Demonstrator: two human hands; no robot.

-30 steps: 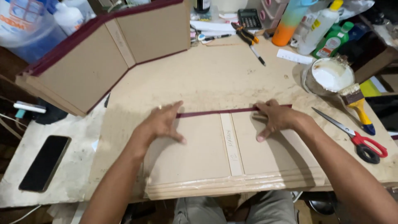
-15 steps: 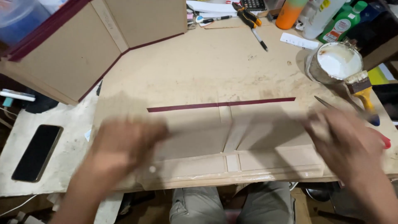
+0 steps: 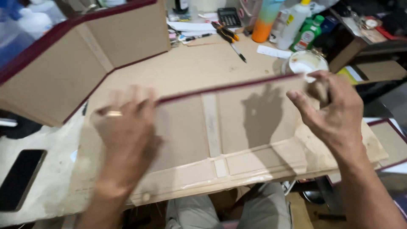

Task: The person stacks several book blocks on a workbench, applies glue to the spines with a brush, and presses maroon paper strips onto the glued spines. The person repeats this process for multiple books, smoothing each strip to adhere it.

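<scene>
- A hinged cardboard cover [image 3: 237,123] with maroon edge is held raised above the table [image 3: 190,68].
- Left hand [image 3: 127,135] and right hand [image 3: 335,110] are closed on its upper corners.

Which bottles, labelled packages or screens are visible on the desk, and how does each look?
Phone: near left edge, flat black rectangle, dark screen.
Calculator: far centre, dark with grey keys.
Orange-teal bottle: far right, upright.
White bottle: beside it, yellow cap.
Green bottle: further right, labelled.

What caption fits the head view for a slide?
Two hands, left hand and right hand, lift the maroon-edged cardboard cover off the table.
</scene>
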